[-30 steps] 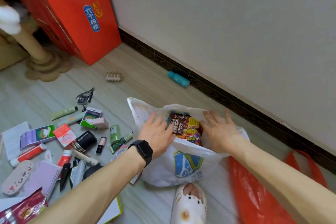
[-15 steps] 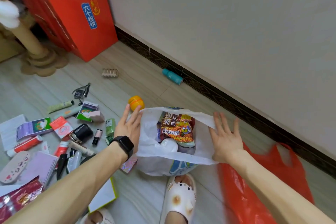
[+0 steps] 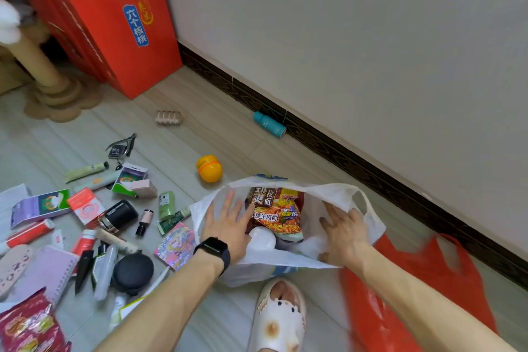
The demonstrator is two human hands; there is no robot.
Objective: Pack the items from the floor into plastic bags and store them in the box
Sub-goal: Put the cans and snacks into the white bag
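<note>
Spreading white bag (image 3: 285, 259) open with flat, ungripping left hand (image 3: 228, 221) at nine o'clock and splayed right hand (image 3: 346, 233) at three, likely making room beside noodle packet (image 3: 278, 212).

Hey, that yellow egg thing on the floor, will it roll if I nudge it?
Probably: the egg is rounded and lies free on the floor, so it would likely wobble away. Its glossy plastic shell suggests light, maybe slippery to pinch.

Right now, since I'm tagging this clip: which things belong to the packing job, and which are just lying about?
Job: white plastic bag, instant noodle packet, orange plastic bag, red box, yellow capsule, black round case.
Lying about: cardboard scratching post, white slipper.
</note>
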